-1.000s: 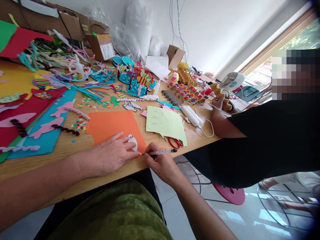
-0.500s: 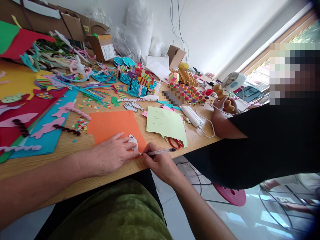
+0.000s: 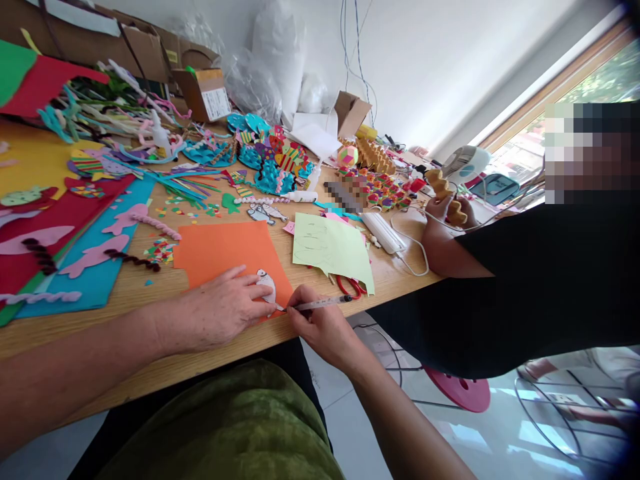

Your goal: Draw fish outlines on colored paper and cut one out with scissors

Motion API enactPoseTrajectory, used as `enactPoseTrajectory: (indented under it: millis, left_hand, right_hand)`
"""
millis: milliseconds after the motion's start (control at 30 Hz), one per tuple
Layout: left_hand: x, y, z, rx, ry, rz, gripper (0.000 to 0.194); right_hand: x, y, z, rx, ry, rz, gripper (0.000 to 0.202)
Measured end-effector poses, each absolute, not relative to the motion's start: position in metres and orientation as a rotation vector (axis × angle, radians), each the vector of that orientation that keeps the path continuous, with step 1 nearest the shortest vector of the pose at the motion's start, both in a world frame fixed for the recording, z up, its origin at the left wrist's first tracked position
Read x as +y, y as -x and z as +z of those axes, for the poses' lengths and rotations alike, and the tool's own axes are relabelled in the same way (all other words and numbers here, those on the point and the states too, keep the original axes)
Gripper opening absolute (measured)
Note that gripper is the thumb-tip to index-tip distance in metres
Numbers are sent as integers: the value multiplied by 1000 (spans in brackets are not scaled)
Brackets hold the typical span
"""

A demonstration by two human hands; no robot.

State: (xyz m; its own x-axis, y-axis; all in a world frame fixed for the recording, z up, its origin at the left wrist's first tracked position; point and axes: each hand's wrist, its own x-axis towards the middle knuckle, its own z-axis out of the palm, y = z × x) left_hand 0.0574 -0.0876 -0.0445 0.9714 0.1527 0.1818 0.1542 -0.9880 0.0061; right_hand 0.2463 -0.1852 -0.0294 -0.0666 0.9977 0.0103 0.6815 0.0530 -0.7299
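An orange sheet (image 3: pixel 220 243) lies at the table's front edge, with a small white fish cutout (image 3: pixel 267 281) on its right part. My left hand (image 3: pixel 220 310) rests flat on the sheet, fingers apart, its fingertips on the cutout. Just right of it my right hand (image 3: pixel 317 327) grips a clear pen (image 3: pixel 320 303), whose tip is down beside the cutout's lower end. A light green sheet (image 3: pixel 330 247) with pencil drawings lies beyond, partly over red-handled scissors (image 3: pixel 351 287).
Pink fish shapes (image 3: pixel 93 257) lie on coloured sheets at left. Pipe cleaners, paper scraps and a glue bottle (image 3: pixel 160 137) are behind. A person in black (image 3: pixel 550 287) sits at right, holding a wavy yellow piece (image 3: pixel 439 183); a white cable (image 3: pixel 427 260) runs near.
The fingers of my left hand have shifted very slightly, and a bit more of the cutout's lower end shows. My right hand has barely moved with the pen.
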Motion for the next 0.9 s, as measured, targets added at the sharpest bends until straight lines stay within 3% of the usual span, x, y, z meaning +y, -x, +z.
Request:
enactPoseTrajectory:
  millis: [900]
  left_hand:
    - [-85, -56, -41, -272, 3215, -250, 22]
  right_hand:
    - [-179, -235, -27, -1825, 1681, 721, 9]
